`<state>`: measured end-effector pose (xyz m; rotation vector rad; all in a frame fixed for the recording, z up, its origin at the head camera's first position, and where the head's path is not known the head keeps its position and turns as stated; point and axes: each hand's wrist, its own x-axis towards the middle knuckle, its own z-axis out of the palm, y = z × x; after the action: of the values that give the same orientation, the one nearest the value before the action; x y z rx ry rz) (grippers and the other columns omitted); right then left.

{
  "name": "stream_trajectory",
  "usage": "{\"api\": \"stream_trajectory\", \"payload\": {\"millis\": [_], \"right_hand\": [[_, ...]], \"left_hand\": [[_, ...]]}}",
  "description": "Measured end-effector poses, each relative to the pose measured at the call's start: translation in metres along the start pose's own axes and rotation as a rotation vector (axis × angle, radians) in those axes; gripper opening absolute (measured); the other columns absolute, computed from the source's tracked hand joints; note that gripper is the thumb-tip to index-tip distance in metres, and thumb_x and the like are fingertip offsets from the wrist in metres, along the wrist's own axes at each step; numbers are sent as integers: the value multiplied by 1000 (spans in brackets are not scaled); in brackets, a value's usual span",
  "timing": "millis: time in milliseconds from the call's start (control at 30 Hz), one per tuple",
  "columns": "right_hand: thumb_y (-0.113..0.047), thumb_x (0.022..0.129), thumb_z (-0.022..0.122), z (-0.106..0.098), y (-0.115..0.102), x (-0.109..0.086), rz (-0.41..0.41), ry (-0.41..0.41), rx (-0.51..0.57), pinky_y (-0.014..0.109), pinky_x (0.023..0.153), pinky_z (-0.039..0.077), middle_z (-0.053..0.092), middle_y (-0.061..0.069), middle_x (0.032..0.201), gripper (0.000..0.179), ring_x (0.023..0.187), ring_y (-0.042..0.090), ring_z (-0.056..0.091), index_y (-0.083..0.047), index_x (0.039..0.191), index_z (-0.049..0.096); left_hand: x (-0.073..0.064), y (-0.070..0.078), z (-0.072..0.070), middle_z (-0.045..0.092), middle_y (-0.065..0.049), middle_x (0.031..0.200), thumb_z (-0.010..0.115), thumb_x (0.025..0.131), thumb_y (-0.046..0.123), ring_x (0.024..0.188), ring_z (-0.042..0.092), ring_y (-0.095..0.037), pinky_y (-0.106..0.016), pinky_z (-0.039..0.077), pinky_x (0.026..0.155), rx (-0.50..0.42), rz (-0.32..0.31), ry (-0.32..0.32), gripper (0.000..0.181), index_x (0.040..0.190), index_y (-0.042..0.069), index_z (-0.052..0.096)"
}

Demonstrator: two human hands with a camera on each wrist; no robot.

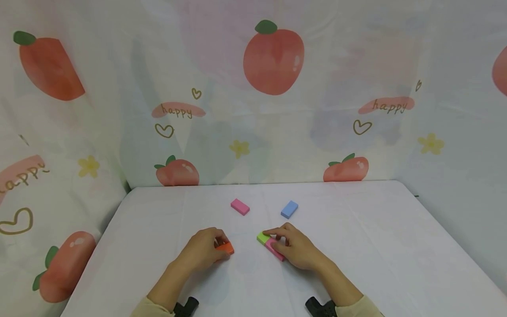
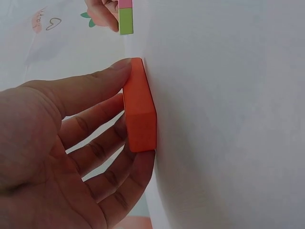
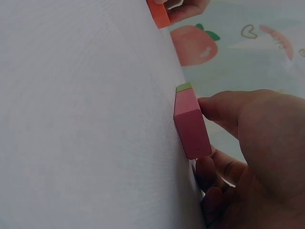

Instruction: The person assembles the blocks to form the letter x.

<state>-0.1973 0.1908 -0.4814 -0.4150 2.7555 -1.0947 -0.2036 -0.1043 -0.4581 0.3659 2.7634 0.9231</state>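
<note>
My left hand holds an orange block just above or on the white table. In the left wrist view the thumb lies on one side of the orange block, with fingers round the far side and end. To the right, my right hand grips a pink block between thumb and fingers. A lime green block touches its far end in line with it, the index finger reaching over to the green one. The right wrist view shows the pink block end-on, on the tabletop.
Farther back on the white-covered table lie a second pink block and a blue block, apart from each other. Behind the table hangs a cloth printed with fruit and hearts.
</note>
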Motion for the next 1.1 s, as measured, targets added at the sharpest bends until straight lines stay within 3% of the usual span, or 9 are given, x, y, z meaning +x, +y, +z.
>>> {"api": "stream_trajectory", "payload": {"millis": [633, 1100], "right_hand": [[-23, 101, 67, 0, -1, 1, 2, -4, -10, 24, 65, 40, 55, -8, 105, 34, 80, 13, 48, -37, 132, 69], [-25, 101, 67, 0, -1, 2, 28, -7, -5, 24, 64, 39, 55, -7, 105, 33, 82, 14, 49, -40, 131, 69]], "left_hand": [[5, 6, 7, 65, 7, 93, 89, 81, 24, 88, 57, -16, -34, 50, 76, 1, -22, -25, 25, 101, 19, 73], [7, 8, 10, 64, 7, 89, 89, 80, 25, 82, 56, -14, -34, 47, 74, 13, 14, -12, 23, 96, 19, 73]]}}
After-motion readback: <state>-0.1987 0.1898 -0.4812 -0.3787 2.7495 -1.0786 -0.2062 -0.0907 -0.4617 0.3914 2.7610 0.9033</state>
